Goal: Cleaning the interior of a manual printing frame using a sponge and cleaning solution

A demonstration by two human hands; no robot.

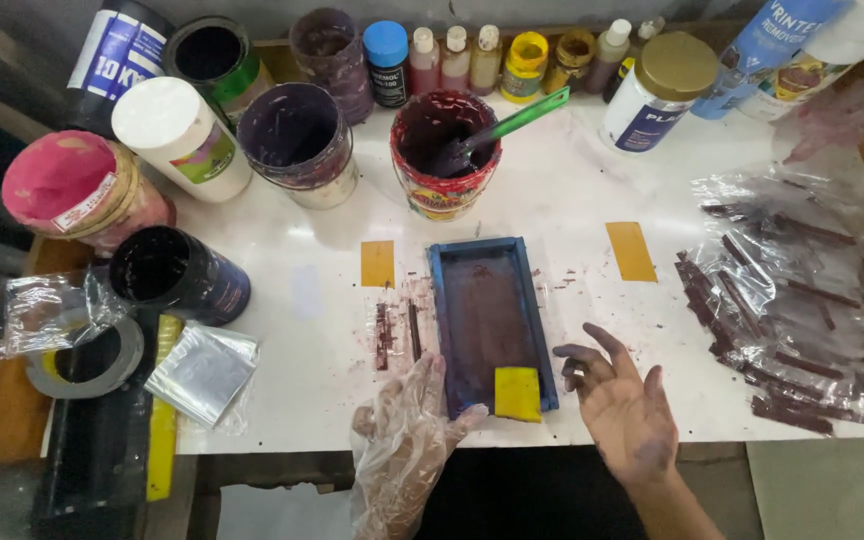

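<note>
My left hand (407, 430), in a thin clear plastic glove, rests on the near-left corner of a small blue-framed printing screen (489, 320) lying flat on the white table (302, 330). A yellow squeegee block (518, 393) sits on the screen's near end. My right hand (620, 400), bare and stained purple, hovers just right of the screen with fingers spread and holds nothing. Small dark maroon strips (397, 333) lie left of the screen. An open pot of dark red ink (444, 150) with a green stirrer (512, 125) stands behind the screen.
Several paint tubs, jars and small bottles crowd the back and left, including a black open can (177, 272). Clear plastic sheets with printed maroon strips (792, 300) lie at right. Yellow tape patches (630, 250) flank the screen. Another person's gloved hand (837, 115) is at far right.
</note>
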